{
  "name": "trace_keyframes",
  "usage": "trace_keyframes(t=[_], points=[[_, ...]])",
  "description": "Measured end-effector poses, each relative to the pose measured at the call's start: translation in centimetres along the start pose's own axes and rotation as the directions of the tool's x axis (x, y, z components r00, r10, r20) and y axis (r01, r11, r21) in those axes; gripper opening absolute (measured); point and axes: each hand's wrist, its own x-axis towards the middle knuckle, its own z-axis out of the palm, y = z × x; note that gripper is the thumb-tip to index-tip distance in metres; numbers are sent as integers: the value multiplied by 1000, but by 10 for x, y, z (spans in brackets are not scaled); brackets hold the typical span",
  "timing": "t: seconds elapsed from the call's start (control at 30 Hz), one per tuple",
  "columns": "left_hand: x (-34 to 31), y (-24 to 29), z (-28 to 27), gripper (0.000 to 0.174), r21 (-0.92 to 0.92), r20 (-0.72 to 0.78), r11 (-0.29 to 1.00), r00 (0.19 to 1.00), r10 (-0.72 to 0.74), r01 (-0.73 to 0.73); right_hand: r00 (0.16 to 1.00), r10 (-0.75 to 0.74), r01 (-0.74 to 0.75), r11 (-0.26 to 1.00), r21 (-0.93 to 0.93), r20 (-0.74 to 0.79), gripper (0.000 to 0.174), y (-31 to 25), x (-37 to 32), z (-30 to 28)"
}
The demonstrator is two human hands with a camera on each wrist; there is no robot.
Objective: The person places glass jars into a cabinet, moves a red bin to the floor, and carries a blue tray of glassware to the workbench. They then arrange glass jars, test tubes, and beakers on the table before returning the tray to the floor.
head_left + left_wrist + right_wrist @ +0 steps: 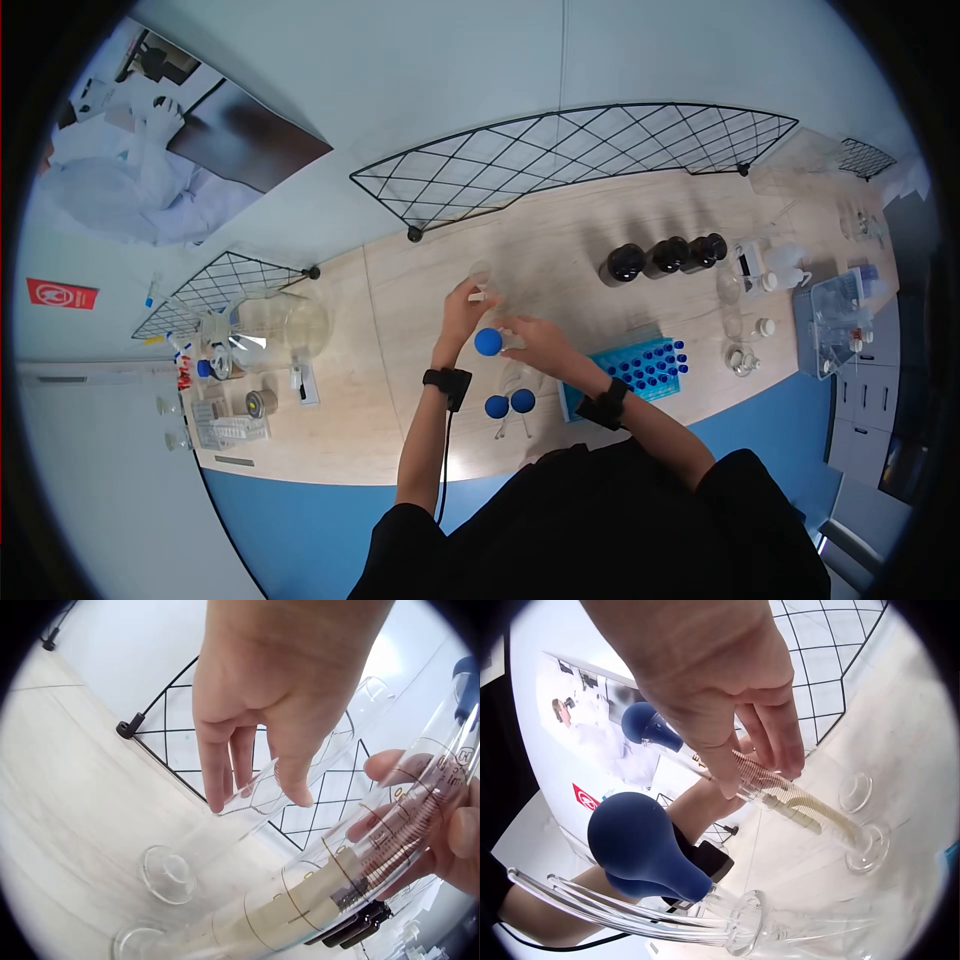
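My left hand [463, 315] [262, 690] holds a clear glass cylinder [259, 796] between thumb and fingertips, its round base low over the wooden table. Close beside it, my right hand [545, 348] [720, 682] grips a graduated cylinder [300, 889] [769, 791] by its upper part, thumb on one side and fingers on the other. A dropper with a blue bulb [488, 342] [639, 724] stands in that cylinder, and pale yellowish material shows lower down. Nearer my body, a glass flask [748, 922] carries glass rods [630, 919] and droppers with blue bulbs [522, 401] [634, 836].
A turquoise rack [600, 365] with blue-capped tubes lies under my right forearm. Dark bottles [626, 262] stand behind it; glassware and a plastic basket [822, 320] are farther right. A large glass vessel [305, 325] stands left. Black wire grids [600, 140] line the back.
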Motion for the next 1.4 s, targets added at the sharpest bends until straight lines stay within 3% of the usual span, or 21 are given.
trace_keyframes(t=[0.07, 0.13, 0.2, 0.4, 0.47, 0.67, 0.73, 0.87, 0.93, 1.0, 1.07, 1.1, 1.17, 1.2, 1.27, 1.3, 1.33, 1.37, 1.4], points=[[-8, 2, -4, 52, 41, 13, 999, 1000, -6, 5, 1000, 9, -9, 1000, -14, -23, 39, 3, -3, -1], [-22, -1, -9, 63, 27, -106, 997, 992, -62, 65, 996, -35, 34, 999, -12, -86, 43, 7, -12, -9], [-43, 2, -21, 65, 51, -154, 993, 983, -95, 104, 996, 20, -23, 999, -34, -91, 42, 2, -27, -24], [-154, -2, -36, 44, 232, -249, 954, 960, -130, 190, 961, 153, -147, 988, 45, -232, 33, -4, -103, -75], [-192, 5, -30, 33, 340, -227, 883, 940, -256, 323, 936, 207, -193, 978, 77, -283, 30, 1, -134, -88], [-264, 30, 26, 25, 394, 55, 852, 916, -397, 346, 826, 322, -316, 944, 93, -462, 23, 22, -225, -114], [-265, 36, 56, 24, 381, 147, 895, 941, -305, 231, 785, 330, -295, 943, 151, -524, 23, 24, -256, -120], [-245, 97, 129, 26, 424, 364, 902, 897, -252, 82, 788, 394, -399, 912, 94, -472, 26, 30, -330, -139], [-239, 124, 169, 26, 376, 487, 924, 863, -133, -70, 800, 415, -464, 886, -8, -433, 27, 34, -376, -148], [-234, 153, 208, 28, 354, 551, 925, 830, -88, -137, 749, 447, -504, 863, 18, -489, 25, 45, -420, -151], [-233, 182, 247, 26, 250, 637, 940, 771, 19, -230, 644, 513, -513, 840, 176, -567, 24, 52, -466, -153], [-232, 195, 266, 25, 222, 660, 946, 751, 34, -238, 634, 526, -524, 831, 186, -566, 24, 51, -488, -155], [-229, 217, 301, 24, 183, 678, 945, 731, 79, -272, 523, 574, -548, 793, 266, -631, 24, 48, -528, -167], [-227, 228, 318, 24, 176, 675, 937, 730, 107, -300, 525, 574, -556, 790, 258, -628, 24, 51, -545, -172], [-226, 253, 348, 24, 160, 655, 929, 740, 154, -335, 409, 593, -526, 774, 352, -694, 25, 56, -576, -175], [-225, 265, 362, 25, 153, 636, 913, 745, 203, -379, 420, 594, -531, 774, 345, -687, 25, 58, -589, -179], [-221, 274, 376, 25, 156, 628, 916, 753, 196, -369, 368, 608, -545, 754, 366, -704, 24, 59, -599, -182], [-218, 284, 390, 27, 91, 612, 909, 743, 271, -406, 314, 621, -555, 734, 392, -718, 23, 61, -607, -185], [-215, 292, 403, 29, 28, 594, 895, 728, 343, -445, 321, 625, -553, 733, 396, -711, 23, 66, -614, -187]])
